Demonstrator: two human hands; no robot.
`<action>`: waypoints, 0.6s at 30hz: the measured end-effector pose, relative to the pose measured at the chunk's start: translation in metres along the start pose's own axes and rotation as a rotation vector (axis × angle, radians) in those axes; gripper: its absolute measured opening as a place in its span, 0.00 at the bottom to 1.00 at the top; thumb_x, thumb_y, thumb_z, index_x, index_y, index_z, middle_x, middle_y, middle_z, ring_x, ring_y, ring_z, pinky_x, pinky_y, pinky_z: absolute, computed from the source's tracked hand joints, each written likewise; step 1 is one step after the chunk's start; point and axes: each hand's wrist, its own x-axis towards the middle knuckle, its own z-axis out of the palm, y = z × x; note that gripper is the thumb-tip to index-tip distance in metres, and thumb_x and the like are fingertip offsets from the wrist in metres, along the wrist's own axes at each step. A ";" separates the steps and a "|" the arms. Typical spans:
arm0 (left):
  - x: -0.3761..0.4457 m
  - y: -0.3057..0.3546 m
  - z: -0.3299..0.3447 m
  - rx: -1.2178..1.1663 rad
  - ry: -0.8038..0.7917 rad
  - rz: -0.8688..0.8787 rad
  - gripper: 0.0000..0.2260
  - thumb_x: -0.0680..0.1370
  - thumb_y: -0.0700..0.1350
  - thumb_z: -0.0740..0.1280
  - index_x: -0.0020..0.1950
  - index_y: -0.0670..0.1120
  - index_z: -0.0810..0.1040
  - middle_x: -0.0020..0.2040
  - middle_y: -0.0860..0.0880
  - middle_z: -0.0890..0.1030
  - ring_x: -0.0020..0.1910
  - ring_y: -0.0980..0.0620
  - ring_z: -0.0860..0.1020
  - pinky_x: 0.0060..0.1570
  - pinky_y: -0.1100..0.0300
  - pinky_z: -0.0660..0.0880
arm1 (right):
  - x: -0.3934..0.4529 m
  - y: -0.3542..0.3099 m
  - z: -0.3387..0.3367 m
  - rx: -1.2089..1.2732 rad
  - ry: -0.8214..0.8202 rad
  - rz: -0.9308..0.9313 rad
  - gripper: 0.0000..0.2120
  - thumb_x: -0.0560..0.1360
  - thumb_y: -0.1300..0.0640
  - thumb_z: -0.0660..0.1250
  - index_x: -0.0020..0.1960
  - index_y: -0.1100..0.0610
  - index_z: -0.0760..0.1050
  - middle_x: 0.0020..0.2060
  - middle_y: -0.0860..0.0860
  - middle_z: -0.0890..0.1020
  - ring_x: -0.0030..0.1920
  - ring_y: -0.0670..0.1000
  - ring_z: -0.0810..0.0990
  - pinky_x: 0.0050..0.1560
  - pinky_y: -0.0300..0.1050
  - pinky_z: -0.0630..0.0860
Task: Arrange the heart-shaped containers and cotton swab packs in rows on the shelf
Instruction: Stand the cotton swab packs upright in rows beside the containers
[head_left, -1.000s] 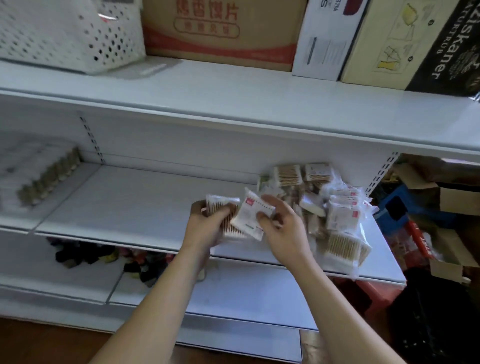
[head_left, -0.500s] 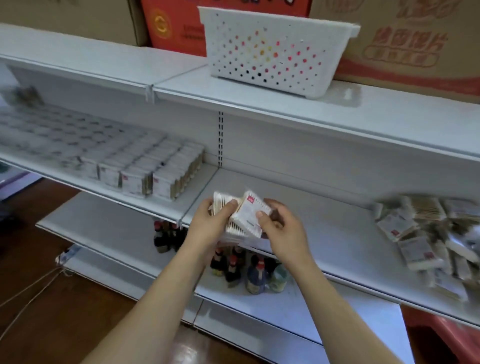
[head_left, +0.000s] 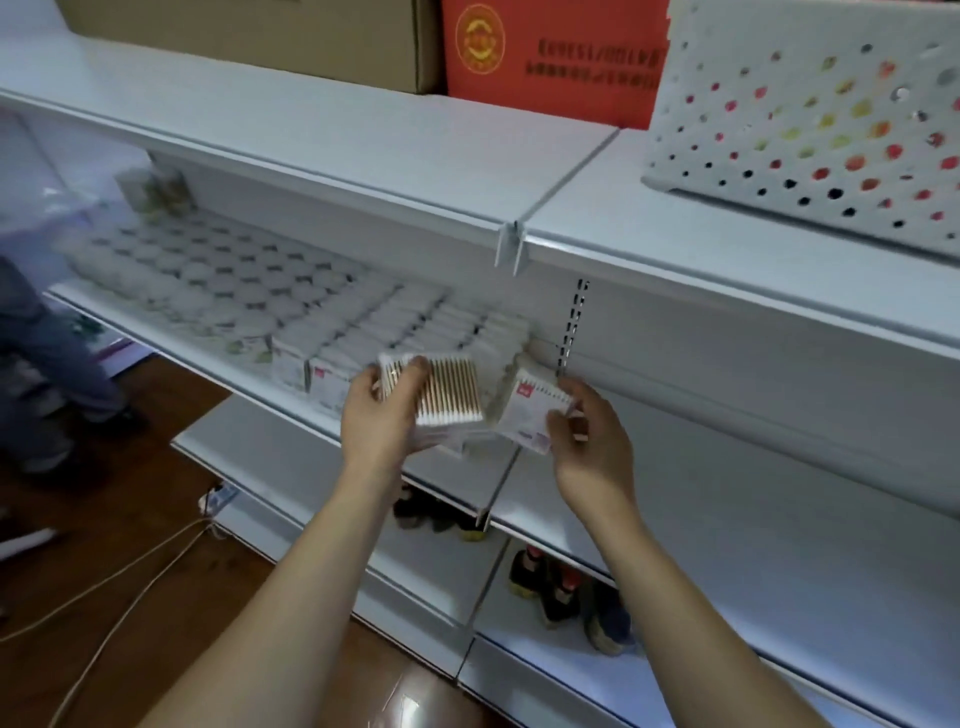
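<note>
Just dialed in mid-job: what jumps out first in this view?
Dead center, both hands hold cotton swab packs in front of the middle shelf: the left hand grips a pack with its swabs showing, the right hand pinches a white pack with a red label. Behind and left of them, rows of packs and containers already line that shelf. Top right, a white perforated basket sits on the upper shelf.

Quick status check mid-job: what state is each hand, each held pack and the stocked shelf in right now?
Left hand: grips a cotton swab pack.
Left pack: held flat, swabs facing up, off the shelf.
Right hand: pinches a second pack.
Right pack: tilted, label side up, apart from the left pack.
Rows of packs: standing in neat rows on the middle shelf.
White basket: upright on the top shelf.
</note>
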 end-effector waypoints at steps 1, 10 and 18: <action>0.013 -0.003 -0.006 -0.011 -0.004 -0.011 0.43 0.61 0.73 0.74 0.69 0.51 0.75 0.64 0.48 0.80 0.61 0.45 0.80 0.55 0.39 0.79 | -0.003 -0.001 0.013 -0.033 -0.043 -0.014 0.17 0.80 0.58 0.65 0.66 0.46 0.74 0.57 0.47 0.77 0.46 0.36 0.77 0.46 0.24 0.70; 0.073 0.010 -0.059 -0.031 -0.146 -0.096 0.43 0.65 0.68 0.73 0.75 0.53 0.67 0.71 0.52 0.73 0.66 0.49 0.75 0.56 0.41 0.79 | -0.031 0.001 0.103 -0.243 0.028 -0.145 0.17 0.77 0.58 0.70 0.65 0.53 0.75 0.51 0.49 0.76 0.44 0.44 0.77 0.48 0.34 0.73; 0.101 0.010 -0.090 0.072 -0.389 -0.063 0.39 0.70 0.66 0.71 0.75 0.48 0.67 0.69 0.49 0.75 0.66 0.49 0.74 0.64 0.48 0.72 | -0.039 -0.001 0.145 -0.502 0.199 -0.129 0.16 0.75 0.59 0.70 0.62 0.57 0.77 0.52 0.56 0.76 0.45 0.58 0.79 0.46 0.42 0.74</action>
